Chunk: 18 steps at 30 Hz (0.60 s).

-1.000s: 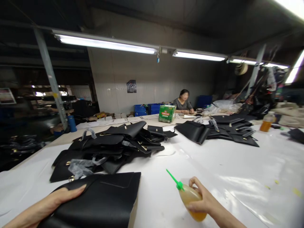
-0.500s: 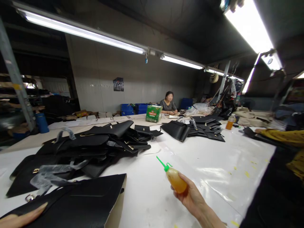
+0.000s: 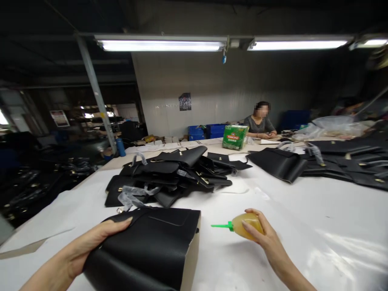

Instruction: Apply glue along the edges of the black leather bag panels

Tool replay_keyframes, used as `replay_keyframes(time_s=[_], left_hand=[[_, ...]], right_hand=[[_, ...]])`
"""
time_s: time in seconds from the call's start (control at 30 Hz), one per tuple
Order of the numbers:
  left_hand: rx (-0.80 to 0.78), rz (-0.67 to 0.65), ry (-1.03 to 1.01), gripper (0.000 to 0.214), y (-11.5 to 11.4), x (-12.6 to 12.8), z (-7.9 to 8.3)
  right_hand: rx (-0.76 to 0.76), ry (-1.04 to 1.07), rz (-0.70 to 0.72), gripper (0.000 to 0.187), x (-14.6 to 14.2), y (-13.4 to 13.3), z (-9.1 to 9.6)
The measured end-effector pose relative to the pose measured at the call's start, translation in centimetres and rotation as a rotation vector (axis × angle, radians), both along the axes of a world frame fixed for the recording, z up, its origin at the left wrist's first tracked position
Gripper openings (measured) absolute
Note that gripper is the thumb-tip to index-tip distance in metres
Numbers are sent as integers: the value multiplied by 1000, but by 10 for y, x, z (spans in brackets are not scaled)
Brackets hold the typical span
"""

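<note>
My left hand [image 3: 91,242] grips the left edge of a black leather bag piece [image 3: 148,250] that lies on the white table [image 3: 303,226] right in front of me, fingers curled over its top. My right hand [image 3: 263,236] is wrapped round a small squeeze bottle of amber liquid [image 3: 244,224]. The bottle is tipped sideways, with its green nozzle pointing left toward the bag piece, a short gap away from it.
A heap of black bag parts [image 3: 172,176] with plastic-wrapped handles lies behind the held piece. More black pieces [image 3: 303,165] spread over the right. A green box [image 3: 235,137] stands at the far edge beside a seated person [image 3: 260,125]. Blue crates [image 3: 206,132] line the wall.
The camera swung right and then back left. My right hand tipped the bottle from upright to sideways, nozzle now pointing left. My left hand shifted up along the bag piece's edge.
</note>
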State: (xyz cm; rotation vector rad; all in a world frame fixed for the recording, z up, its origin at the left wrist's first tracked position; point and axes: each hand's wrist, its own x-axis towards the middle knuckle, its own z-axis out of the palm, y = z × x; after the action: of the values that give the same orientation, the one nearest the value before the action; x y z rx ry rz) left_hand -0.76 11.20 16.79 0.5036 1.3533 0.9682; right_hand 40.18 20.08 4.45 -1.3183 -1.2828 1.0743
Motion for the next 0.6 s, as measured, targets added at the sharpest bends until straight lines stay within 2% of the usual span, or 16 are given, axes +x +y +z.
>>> replay_keyframes(time_s=[0.1, 0.23, 0.43, 0.6], left_hand=[[38, -69, -76, 29, 3, -2, 2], [3, -32, -67, 31, 5, -2, 0], [-68, -21, -76, 33, 10, -5, -6], [-75, 10, -50, 30, 14, -5, -3]], right_hand=[[48, -111, 17, 52, -16, 25, -18], [211, -185, 122, 46, -32, 47, -33], [346, -238, 168, 38, -46, 59, -34], [425, -253, 215, 33, -51, 65, -35]])
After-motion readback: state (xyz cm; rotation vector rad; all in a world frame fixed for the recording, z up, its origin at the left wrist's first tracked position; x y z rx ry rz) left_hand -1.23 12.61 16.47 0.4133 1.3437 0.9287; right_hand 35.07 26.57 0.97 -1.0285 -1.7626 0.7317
